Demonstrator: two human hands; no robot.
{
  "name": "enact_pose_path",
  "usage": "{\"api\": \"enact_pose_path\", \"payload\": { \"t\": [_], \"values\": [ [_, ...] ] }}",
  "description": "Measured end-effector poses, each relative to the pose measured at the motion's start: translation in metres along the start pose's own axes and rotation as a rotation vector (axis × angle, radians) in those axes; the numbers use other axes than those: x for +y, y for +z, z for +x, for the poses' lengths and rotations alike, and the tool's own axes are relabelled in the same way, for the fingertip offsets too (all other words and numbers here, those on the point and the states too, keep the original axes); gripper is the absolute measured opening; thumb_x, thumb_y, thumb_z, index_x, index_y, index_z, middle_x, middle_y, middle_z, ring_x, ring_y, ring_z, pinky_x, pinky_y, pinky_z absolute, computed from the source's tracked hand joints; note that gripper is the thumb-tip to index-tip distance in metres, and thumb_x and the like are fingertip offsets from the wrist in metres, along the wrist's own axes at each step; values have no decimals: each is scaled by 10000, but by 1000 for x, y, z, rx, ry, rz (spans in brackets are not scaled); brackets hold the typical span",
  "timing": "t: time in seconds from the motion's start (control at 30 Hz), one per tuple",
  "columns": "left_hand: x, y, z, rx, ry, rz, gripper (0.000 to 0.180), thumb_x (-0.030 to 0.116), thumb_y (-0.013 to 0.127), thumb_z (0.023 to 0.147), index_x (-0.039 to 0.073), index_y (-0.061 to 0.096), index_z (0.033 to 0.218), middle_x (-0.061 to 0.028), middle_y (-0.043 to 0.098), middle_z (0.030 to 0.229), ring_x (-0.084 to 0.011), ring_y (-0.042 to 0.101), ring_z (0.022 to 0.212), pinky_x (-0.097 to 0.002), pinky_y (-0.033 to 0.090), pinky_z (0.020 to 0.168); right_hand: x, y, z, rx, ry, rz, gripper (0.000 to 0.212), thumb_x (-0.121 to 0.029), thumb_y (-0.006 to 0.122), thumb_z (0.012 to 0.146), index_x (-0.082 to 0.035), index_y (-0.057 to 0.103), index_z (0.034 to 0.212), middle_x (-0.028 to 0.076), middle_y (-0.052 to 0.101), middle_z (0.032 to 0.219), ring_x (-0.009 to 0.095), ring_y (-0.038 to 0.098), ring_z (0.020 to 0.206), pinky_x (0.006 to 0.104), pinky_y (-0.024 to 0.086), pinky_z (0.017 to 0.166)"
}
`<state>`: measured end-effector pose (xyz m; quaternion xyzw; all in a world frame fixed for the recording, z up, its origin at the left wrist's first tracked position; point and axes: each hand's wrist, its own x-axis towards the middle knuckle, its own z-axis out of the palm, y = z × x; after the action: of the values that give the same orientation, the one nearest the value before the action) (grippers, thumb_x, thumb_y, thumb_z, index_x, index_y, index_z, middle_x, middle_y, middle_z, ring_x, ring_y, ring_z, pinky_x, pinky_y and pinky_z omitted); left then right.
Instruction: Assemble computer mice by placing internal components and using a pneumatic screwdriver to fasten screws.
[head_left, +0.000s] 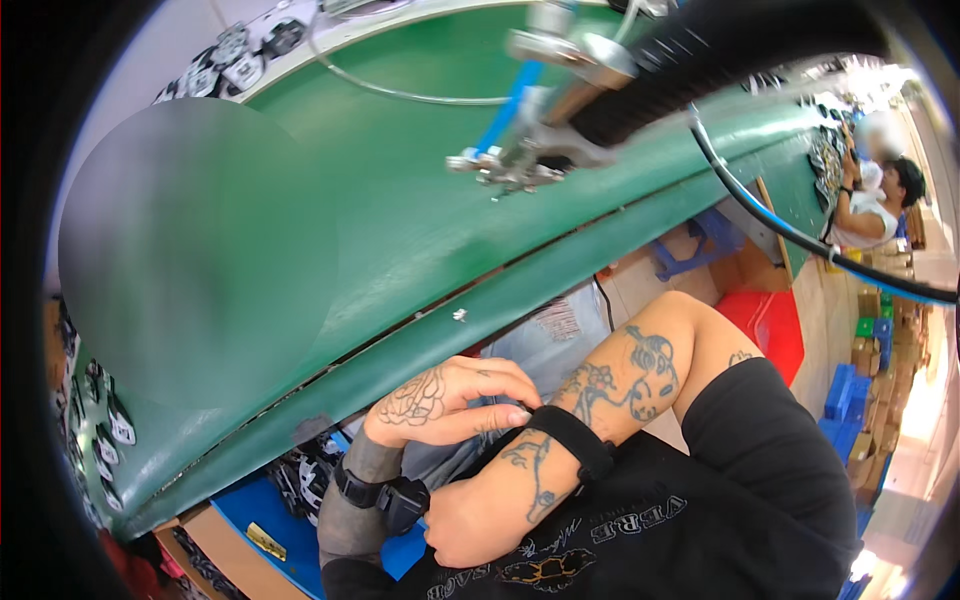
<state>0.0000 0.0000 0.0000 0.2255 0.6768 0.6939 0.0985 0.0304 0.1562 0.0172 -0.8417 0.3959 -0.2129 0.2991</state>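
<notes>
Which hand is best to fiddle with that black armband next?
Probably the left hand: its fingers are at the black armband. The right forearm wears it, so the right hand can't easily reach.

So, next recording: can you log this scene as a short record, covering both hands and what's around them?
Left hand: fingers at the black band; cannot tell if they pinch it
Right hand: next to the strap on the left wrist; fingers mostly hidden
Band: on the right forearm
Table: green, in front of the person
White bit: on the table's near strip
Machine: black arm, metal tip, above the table
Bin: blue, lower left
Co-worker: far right
</notes>
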Motion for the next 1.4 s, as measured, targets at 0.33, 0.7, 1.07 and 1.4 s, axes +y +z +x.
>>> {"api": "enact_pose_path", "payload": {
  "t": [0.33, 0.7, 1.07, 1.4],
  "values": [
    [39, 12, -49, 257, 139, 33, 152, 129, 520, 951, 2, 484, 875, -93, 497, 867, -230, 501, 784, -351, 432, 708, -14, -65, 90, -360, -376, 226, 191, -144, 591, 792, -13, 553, 926, 102, 574, 875, 256, 611, 836, 356, 528, 609],
    [44, 22, -54, 561, -7, 299, 103, 104, 592, 910, 11, 547, 908, -95, 564, 912, -233, 578, 846, -339, 479, 766, -16, -92, 82, -242, -443, 365, 218, -211, 559, 896, -65, 549, 1058, 77, 588, 915, 262, 597, 827, 391, 489, 710],
    [69, -150, -186, 1102, -635, 1287, 688, 392, 754, 731, 132, 485, 1308, -206, 437, 1298, -391, 453, 1209, -444, 399, 1012, 13, -193, -115, 1073, -175, -177, 222, -175, 631, 806, -61, 576, 988, 62, 591, 821, 174, 564, 712, 285, 445, 661],
    [63, -256, -115, 1565, -880, 1215, 749, 504, 691, 737, 132, 445, 1339, -199, 474, 1200, -366, 548, 1088, -423, 473, 905, 45, -216, -93, 1450, -1, -319, 802, -304, 594, 845, -42, 155, 1462, 281, 224, 1476, 387, 362, 1312, 493, 273, 1099]
  ]
}}
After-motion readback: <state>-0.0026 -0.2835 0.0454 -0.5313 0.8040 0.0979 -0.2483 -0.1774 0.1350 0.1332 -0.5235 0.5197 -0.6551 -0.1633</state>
